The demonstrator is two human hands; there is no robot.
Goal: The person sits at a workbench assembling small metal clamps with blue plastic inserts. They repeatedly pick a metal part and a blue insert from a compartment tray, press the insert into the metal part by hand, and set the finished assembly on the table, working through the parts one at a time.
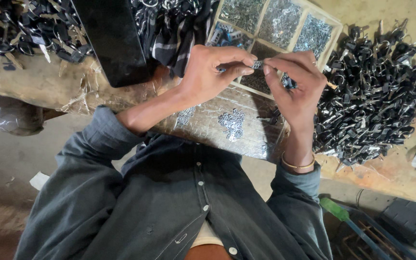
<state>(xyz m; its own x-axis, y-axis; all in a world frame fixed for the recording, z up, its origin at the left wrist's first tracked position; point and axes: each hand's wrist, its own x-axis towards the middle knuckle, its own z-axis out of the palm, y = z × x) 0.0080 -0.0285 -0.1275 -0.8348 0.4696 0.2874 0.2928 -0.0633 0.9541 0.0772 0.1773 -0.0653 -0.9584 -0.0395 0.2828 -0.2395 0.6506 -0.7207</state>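
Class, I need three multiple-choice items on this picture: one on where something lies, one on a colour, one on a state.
1. Where is the big heap of black parts that lies beside the right hand?
A. To the right of the divided wooden tray
B. Inside the tray
C. On the floor

2. What colour is the bangle on the right wrist?
A. Red
B. Gold
C. Blue

3. How is the small metal piece held?
A. Lying loose on the bench
B. In the left hand alone
C. Pinched between the fingertips of both hands

Answers: 1 A, the heap spreads over the bench right of the tray. 2 B, the band shines yellow. 3 C, both hands' fingertips meet on it.
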